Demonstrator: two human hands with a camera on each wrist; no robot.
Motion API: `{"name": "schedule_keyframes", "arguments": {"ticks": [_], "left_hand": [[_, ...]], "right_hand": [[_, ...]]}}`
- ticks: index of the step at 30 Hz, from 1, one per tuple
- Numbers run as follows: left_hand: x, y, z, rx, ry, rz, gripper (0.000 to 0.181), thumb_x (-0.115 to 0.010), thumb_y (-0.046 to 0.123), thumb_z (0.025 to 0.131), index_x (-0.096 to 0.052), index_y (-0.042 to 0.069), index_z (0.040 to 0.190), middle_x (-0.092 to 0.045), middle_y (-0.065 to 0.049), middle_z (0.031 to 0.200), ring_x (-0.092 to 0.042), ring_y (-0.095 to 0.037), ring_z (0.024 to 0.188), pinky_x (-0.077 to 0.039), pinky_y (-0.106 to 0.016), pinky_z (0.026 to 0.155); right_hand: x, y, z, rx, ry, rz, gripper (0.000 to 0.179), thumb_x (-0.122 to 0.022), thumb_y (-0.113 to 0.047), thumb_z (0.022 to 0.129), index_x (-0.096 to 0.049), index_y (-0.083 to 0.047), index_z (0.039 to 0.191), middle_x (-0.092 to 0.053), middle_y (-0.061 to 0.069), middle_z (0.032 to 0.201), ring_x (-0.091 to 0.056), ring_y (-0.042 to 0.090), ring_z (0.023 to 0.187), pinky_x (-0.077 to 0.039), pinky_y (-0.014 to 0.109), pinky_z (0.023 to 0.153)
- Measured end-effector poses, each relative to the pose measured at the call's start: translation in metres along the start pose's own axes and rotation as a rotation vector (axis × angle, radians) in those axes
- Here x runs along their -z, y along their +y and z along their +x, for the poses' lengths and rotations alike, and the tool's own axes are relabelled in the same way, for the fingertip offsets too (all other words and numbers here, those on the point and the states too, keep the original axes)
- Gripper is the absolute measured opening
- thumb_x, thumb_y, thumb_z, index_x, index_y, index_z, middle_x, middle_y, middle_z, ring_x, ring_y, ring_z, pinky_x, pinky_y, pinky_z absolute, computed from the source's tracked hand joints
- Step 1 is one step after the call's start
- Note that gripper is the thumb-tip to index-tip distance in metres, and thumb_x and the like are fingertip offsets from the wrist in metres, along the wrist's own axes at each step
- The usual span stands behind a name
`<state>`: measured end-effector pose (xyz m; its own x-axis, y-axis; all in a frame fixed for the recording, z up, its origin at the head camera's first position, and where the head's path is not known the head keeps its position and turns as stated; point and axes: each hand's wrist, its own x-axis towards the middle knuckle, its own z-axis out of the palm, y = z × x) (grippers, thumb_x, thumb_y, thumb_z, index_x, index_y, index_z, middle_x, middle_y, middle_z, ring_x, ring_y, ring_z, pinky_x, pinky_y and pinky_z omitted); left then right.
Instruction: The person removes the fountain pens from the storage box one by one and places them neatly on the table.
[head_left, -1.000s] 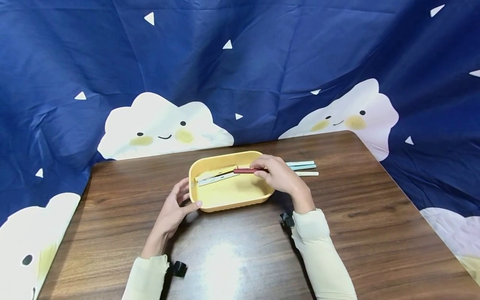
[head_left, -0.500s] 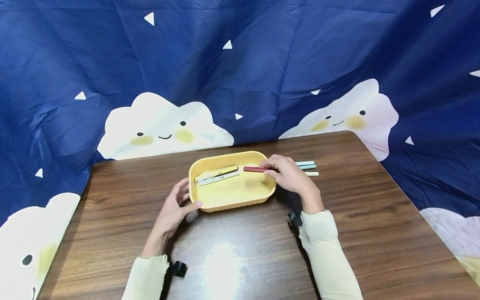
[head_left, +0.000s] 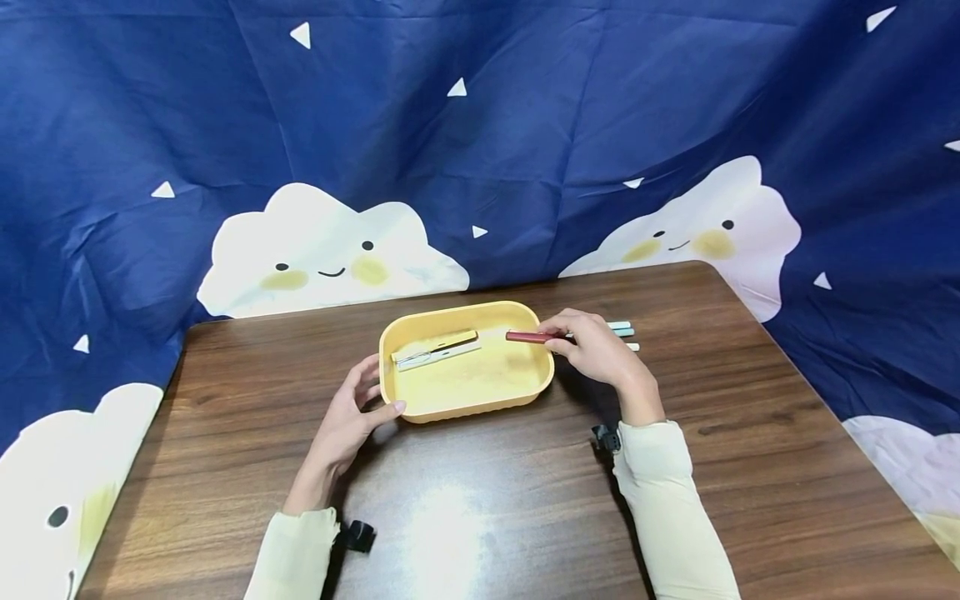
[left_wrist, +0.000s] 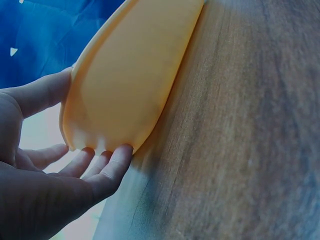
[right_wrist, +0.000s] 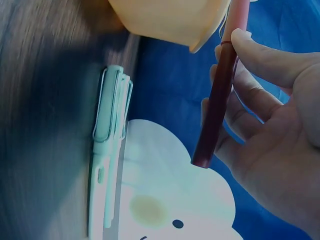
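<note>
Pens (head_left: 438, 356) in tray (head_left: 472, 387), more pens (head_left: 623, 332) to right

Cream left sleeve (head_left: 288, 560), wrinkled left cuff (head_left: 311, 525), matching right sleeve (head_left: 682, 533), broad right cuff (head_left: 654, 451), compact black left wrist camera (head_left: 361, 536), similar right wrist camera (head_left: 606, 438).

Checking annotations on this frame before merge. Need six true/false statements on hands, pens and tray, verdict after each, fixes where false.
1. The right hand pinches a dark red pen. True.
2. The left hand holds a pen. False: it holds the yellow tray at its left end.
3. A yellow pen and a white pen lie in the yellow tray. True.
4. The dark red pen lies on the yellow tray's floor. False: it is held up at the right end.
5. Light-coloured pens lie on the table, right of the yellow tray. True.
6. The white pen stands upright. False: it lies beside the yellow pen.
</note>
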<state>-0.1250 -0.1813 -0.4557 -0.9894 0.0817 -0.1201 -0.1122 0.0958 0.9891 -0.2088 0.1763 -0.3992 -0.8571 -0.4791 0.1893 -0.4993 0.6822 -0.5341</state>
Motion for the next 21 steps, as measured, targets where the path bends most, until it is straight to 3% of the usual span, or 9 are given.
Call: {"name": "schedule_keyframes", "arguments": {"ticks": [21], "left_hand": [[0.000, 0.000, 0.000, 0.002, 0.002, 0.005, 0.082, -0.077, 0.012, 0.076, -0.030, 0.019, 0.144, -0.039, -0.011, 0.141, -0.044, -0.029, 0.126, -0.047, -0.023, 0.086]], "right_hand": [[0.004, 0.019, -0.010, -0.005, -0.004, -0.028, 0.015, -0.067, -0.011, 0.086, -0.069, -0.010, 0.101, -0.065, 0.001, 0.086, -0.056, 0.014, 0.077, -0.047, 0.035, 0.072]]}}
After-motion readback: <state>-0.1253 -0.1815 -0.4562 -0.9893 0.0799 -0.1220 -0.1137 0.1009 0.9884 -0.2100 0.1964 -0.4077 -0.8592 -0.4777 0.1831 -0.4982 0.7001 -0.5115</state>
